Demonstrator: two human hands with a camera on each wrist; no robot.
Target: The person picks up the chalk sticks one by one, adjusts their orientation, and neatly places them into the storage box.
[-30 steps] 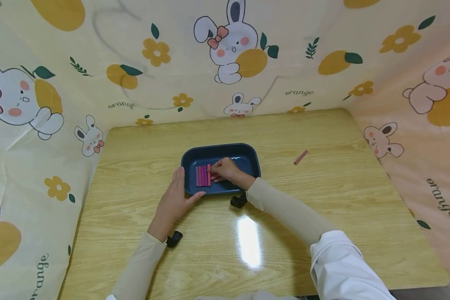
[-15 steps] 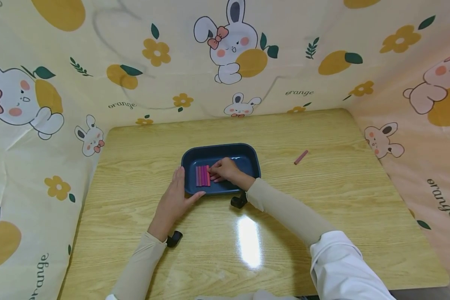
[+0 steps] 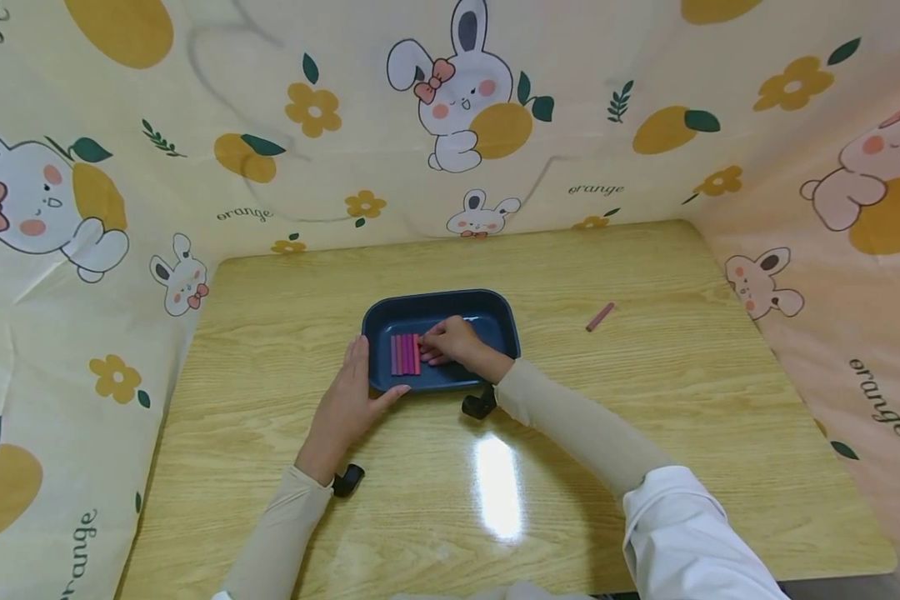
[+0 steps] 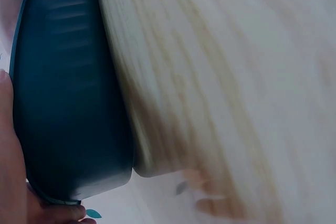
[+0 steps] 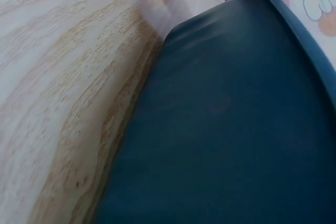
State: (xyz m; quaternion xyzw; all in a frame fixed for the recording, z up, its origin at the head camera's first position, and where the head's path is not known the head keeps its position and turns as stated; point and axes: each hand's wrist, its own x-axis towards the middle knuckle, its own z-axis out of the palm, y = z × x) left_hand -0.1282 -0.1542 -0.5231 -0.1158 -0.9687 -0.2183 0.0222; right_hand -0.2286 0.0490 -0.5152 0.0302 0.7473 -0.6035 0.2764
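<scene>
A dark blue tray (image 3: 498, 306) sits on the table, with a row of thin pink and purple sticks (image 3: 402, 355) lying side by side at its left end. The sticks look chalk-like. My right hand (image 3: 453, 340) reaches into the tray and pinches the top of the bright pink stick (image 3: 417, 360) at the row's right end; part of the fingertips is hidden. Along the tray's left wall rests my left hand (image 3: 350, 392), fingers extended and thumb along the front rim. In both wrist views the tray's outer wall (image 4: 73, 87) hides the sticks.
One dull pink stick (image 3: 600, 317) lies on the wooden table (image 3: 645, 417) to the right of the tray. Printed cloth (image 3: 390, 125) rises behind the table and on both sides. A glare spot (image 3: 498, 483) shows near the front.
The bright pink stick has slid slightly toward me, so its far end now lies level with the row. Both hands have hardly moved, and the head view has shifted a little.
</scene>
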